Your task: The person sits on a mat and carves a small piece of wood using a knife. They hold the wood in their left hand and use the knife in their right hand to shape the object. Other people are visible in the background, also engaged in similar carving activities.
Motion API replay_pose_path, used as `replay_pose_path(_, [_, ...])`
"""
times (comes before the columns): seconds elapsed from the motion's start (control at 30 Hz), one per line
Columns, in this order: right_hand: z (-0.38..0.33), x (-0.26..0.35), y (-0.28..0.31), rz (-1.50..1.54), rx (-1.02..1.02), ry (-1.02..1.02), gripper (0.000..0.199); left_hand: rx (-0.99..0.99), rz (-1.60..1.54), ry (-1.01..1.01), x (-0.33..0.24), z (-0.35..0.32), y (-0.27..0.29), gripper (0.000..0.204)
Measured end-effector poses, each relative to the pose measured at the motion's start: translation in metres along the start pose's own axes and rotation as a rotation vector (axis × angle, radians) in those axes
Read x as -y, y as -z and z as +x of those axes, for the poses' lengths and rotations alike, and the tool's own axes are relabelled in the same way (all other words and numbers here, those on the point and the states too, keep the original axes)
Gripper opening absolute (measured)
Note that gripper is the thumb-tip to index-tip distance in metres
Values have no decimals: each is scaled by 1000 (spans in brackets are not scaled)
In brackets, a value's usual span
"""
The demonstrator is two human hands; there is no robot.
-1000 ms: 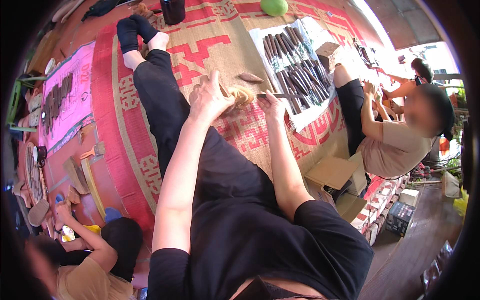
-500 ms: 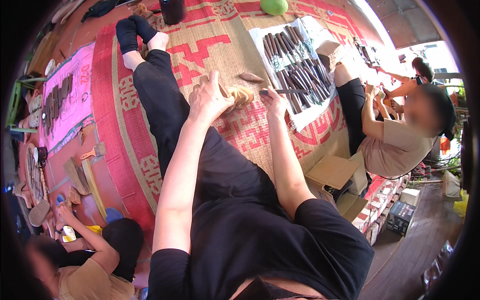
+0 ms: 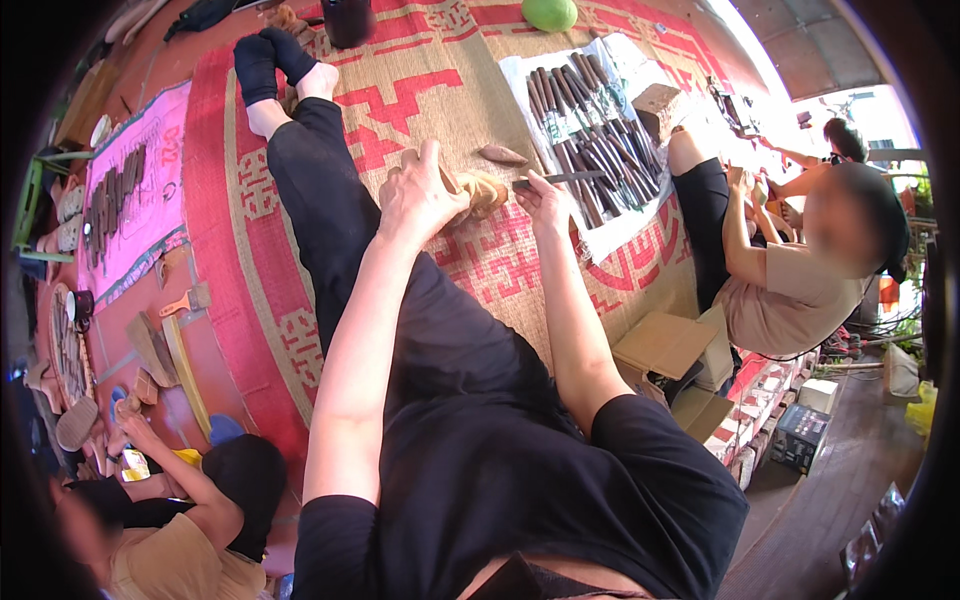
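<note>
I sit on a red and tan woven mat with my legs in black trousers stretched out. My left hand grips a pale carved wooden piece just above my thigh. My right hand holds a thin carving chisel whose shaft points right, away from the wood. The two hands are close together, with the wood between them.
A white cloth with several dark-handled chisels lies to the right. A small brown wooden blank rests on the mat. A person in a tan top sits at right; another works at lower left. Cardboard boxes stand near my right side.
My right hand has shifted slightly right and now holds the chisel more level. The left hand keeps its grip on the wooden piece.
</note>
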State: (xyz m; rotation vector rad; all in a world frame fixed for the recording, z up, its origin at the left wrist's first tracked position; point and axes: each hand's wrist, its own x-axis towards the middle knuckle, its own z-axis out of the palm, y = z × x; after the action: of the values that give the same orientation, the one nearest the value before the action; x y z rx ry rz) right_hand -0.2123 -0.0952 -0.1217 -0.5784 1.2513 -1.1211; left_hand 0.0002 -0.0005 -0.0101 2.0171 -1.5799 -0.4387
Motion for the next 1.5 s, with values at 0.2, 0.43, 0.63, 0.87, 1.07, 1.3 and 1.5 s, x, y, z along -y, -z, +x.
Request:
replay_pose_path(0.2, [-17, 1, -21, -100, 114, 16, 16, 50, 53, 28, -5, 1, 6, 61])
replay_pose_path(0.43, [5, 4, -3, -48, -28, 30, 14, -9, -9, -13, -1, 1, -1, 60])
replay_pose_path(0.63, [-12, 3, -25, -150, 101, 32, 15, 27, 29, 16, -4, 1, 4, 61])
replay_pose_path(0.87, [7, 12, -8, -112, 42, 67, 14, 17, 8, 5, -2, 1, 2, 59])
replay_pose_path(1.07, [-12, 9, -27, -202, 178, 50, 18, 67, 58, 42, -6, 1, 5, 61])
replay_pose_path(1.3, [11, 0, -24, -168, 24, 127, 13, 46, 47, 30, -7, 2, 4, 60])
replay_pose_path(1.5, [9, 1, -24, -136, 121, 45, 15, 47, 49, 42, -5, 3, 3, 59])
